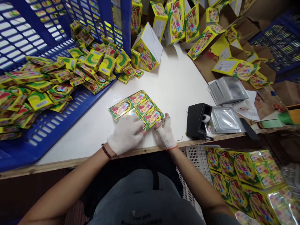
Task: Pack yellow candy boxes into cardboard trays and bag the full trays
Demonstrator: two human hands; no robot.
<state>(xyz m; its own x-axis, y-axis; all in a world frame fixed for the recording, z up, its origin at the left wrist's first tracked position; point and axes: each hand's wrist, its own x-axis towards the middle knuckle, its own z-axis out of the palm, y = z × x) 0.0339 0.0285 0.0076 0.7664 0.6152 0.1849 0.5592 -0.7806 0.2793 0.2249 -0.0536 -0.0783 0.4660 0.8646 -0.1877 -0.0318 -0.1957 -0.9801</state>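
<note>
A flat pack of small yellow-green fruit-print boxes (145, 107) lies at an angle on the white table, its boxes side by side in rows. My left hand (126, 134), in a white glove, is over the near-left part of the pack with its fingers bent down. It covers some boxes, and its fingertips are mostly hidden. At the near-right corner, my right hand (166, 132) grips the pack's edge between thumb and fingers; its glove leaves the fingertips bare. A black tape dispenser (198, 121) stands to the right of this hand.
At left, a tipped blue crate (93, 97) spills small boxes (63, 78) onto the table (171, 81). Larger display cartons (147, 48) stand at the back. Clear plastic trays (228, 90) are stacked at right. Below the table edge, more cartons (243, 165) lie by a white basket (199, 159).
</note>
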